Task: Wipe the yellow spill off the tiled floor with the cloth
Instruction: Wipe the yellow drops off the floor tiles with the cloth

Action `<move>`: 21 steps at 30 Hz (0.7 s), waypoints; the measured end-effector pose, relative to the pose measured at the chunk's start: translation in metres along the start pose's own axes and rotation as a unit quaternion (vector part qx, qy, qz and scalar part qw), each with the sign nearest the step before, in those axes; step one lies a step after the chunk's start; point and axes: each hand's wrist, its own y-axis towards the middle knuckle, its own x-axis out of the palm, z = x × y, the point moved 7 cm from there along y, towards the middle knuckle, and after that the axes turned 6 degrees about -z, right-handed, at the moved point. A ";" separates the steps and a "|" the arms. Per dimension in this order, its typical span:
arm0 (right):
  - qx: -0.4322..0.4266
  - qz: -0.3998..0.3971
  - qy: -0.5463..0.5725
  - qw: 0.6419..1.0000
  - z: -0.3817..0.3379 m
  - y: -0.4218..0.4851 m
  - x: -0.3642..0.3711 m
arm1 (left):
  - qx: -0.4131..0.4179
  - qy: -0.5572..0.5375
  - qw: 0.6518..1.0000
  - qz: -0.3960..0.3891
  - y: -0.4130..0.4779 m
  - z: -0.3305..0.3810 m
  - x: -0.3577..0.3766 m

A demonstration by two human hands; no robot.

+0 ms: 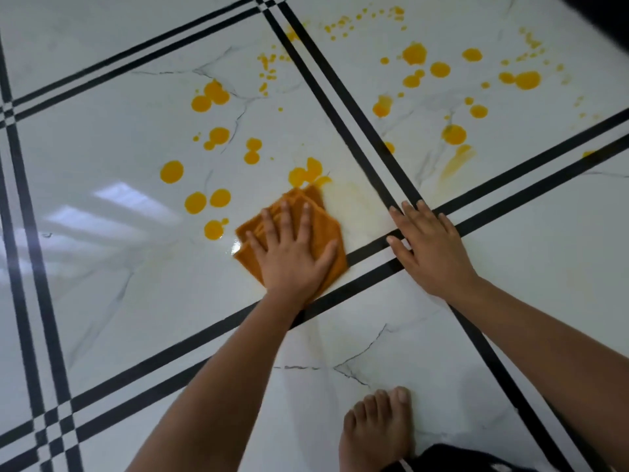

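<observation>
A folded orange-brown cloth (323, 226) lies on the white tiled floor (112, 158). My left hand (292, 257) presses flat on top of it, fingers spread. Yellow spill drops (207, 97) dot the tile beyond and to the left of the cloth; the nearest blobs (306, 172) touch the cloth's far edge. More yellow drops (439, 69) cover the tile at the far right. A pale smeared streak (354, 202) lies just right of the cloth. My right hand (429, 247) rests palm down on the black tile lines, holding nothing.
Black double stripes (343, 107) cross the floor between the tiles. A bare foot (377, 434) stands on the near tile, with dark fabric (442, 458) at the bottom edge. A faint yellow smear (456, 161) marks the right tile.
</observation>
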 end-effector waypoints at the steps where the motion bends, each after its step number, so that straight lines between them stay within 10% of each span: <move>1: 0.015 -0.001 0.006 1.000 0.004 -0.002 -0.002 | 0.066 0.026 0.997 -0.009 0.000 0.019 0.003; 3: 0.022 0.001 0.003 1.000 0.009 -0.006 -0.004 | 0.167 0.051 0.984 -0.027 0.012 0.045 0.004; 7: 0.030 0.003 0.002 1.000 0.022 -0.007 -0.013 | 0.059 -0.004 0.998 -0.013 0.046 0.066 -0.007; 11: 0.076 0.037 0.013 0.996 0.052 -0.009 -0.030 | 0.251 0.071 0.965 -0.038 0.023 0.121 0.011; 15: 0.103 0.028 0.012 0.994 0.082 -0.020 -0.029 | 0.081 0.005 0.996 -0.025 0.062 0.114 -0.002; 21: 0.130 0.031 0.011 0.991 0.118 -0.021 -0.032 | 0.287 0.084 0.953 -0.041 0.048 0.168 0.010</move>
